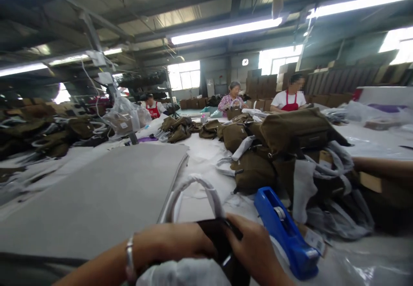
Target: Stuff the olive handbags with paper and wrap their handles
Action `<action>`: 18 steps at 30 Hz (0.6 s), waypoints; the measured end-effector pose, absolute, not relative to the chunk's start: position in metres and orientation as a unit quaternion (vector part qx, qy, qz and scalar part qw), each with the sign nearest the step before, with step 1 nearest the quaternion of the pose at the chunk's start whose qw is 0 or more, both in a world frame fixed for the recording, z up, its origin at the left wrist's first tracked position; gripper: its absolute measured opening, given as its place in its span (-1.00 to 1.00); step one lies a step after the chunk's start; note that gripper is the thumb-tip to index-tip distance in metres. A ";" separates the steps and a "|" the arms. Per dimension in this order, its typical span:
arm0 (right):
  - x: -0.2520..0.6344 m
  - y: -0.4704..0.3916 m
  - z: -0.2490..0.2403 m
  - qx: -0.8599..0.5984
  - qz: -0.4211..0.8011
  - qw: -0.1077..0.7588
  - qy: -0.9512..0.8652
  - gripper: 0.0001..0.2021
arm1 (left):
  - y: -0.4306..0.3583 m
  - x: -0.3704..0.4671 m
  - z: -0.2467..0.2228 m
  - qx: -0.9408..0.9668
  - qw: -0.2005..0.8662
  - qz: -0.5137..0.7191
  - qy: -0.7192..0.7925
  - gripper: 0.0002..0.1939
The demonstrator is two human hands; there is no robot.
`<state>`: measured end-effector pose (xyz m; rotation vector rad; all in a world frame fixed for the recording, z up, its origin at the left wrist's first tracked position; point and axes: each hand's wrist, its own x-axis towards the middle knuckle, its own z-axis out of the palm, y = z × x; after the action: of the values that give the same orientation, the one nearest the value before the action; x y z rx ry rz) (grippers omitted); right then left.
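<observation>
A dark handbag (237, 269) is close in front of me at the bottom of the view, its handle (196, 178) wrapped in white paper and standing up in an arch. My left hand (200, 238), with a silver bracelet at the wrist, reaches across to the bag's top; its fingers are hidden behind the edge. Gripping the bag's right upper edge is my right hand (251, 247), thumb on the near side. A white wrapped part (182, 273) bulges below my left forearm. Just right of my right hand lies a blue tape dispenser (285, 234).
Olive-brown bags (254, 172) with wrapped handles pile up on the right. A large grey board (97, 195) covers the left of the table. Another person's forearm (383, 165) enters from the right. Several people work farther back. A post (109, 84) rises at the left.
</observation>
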<state>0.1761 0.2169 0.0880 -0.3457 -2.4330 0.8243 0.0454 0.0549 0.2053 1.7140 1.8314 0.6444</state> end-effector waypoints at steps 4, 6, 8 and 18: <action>0.178 0.217 0.088 -0.114 0.232 0.345 -0.903 -0.83 | -0.002 0.040 0.246 0.545 0.379 0.218 0.715 -0.68; 0.176 0.215 0.089 -0.097 0.197 0.402 -0.889 -0.89 | -0.032 0.044 0.253 0.510 0.365 0.230 0.744 -0.64; 0.174 0.212 0.092 -0.055 0.170 0.446 -0.877 -0.96 | -0.057 0.051 0.240 0.492 0.321 0.226 0.777 -0.60; 0.143 0.195 0.124 0.246 0.036 0.351 -0.903 -0.57 | -0.072 0.056 0.086 0.573 -0.303 0.325 0.689 -0.71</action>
<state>0.1430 0.1949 0.1240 0.6360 -2.3368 0.0936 0.0562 -0.0724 0.0858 2.2580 2.7156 1.2818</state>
